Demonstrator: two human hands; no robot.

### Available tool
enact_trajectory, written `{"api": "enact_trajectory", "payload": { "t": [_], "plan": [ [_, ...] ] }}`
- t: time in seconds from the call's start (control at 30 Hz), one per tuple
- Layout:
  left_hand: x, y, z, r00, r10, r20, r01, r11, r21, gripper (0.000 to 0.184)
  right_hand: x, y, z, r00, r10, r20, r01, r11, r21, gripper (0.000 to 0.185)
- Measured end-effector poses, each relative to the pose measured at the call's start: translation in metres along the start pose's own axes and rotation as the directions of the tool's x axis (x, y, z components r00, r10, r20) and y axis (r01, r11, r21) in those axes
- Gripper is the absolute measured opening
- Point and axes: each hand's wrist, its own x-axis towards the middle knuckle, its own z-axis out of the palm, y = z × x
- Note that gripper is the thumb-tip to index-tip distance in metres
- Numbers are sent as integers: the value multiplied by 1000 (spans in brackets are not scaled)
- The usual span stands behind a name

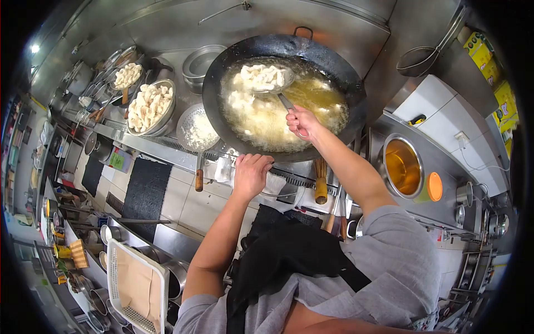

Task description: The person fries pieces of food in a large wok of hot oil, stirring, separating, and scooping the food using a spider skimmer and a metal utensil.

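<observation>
My right hand (303, 122) is closed around the handle of a skimmer (286, 102). The skimmer's bowl holds pale, battered-looking pieces (260, 77) at the surface of bubbling oil (311, 106). This oil fills much of a large black wok (233, 50), and more pale pieces float in it on the left. My left hand (253, 173) grips the wok's near rim, with its fingers curled over the edge. A white cloth (275, 183) hangs just beside that hand; whether the hand holds part of it, I cannot tell.
Left of the wok are a perforated ladle (198, 173) with white crumbs and a bowl (168, 123) of pale pieces. Stacked metal bowls (203, 61) stand behind. At right is a pot (401, 167) of amber liquid. A bamboo brush (321, 183) hangs below the wok; a paper-lined basket (139, 278) stands lower left.
</observation>
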Motion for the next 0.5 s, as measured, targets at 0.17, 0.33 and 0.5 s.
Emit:
{"api": "enact_trajectory", "payload": {
  "t": [0.17,0.33,0.5],
  "plan": [
    [-2,-2,-3,1000,3,1,-3,1000,-1,14,-57,8,28,991,-96,-99,70,969,-239,15],
    [-7,-4,-3,1000,18,6,-18,1000,-3,15,-67,-14,4,952,-236,-194,189,954,-230,28],
    [-7,-5,-2,1000,23,-6,-23,1000,-3,16,-87,8,27,900,-294,-321,195,932,-306,29]
  ]
}}
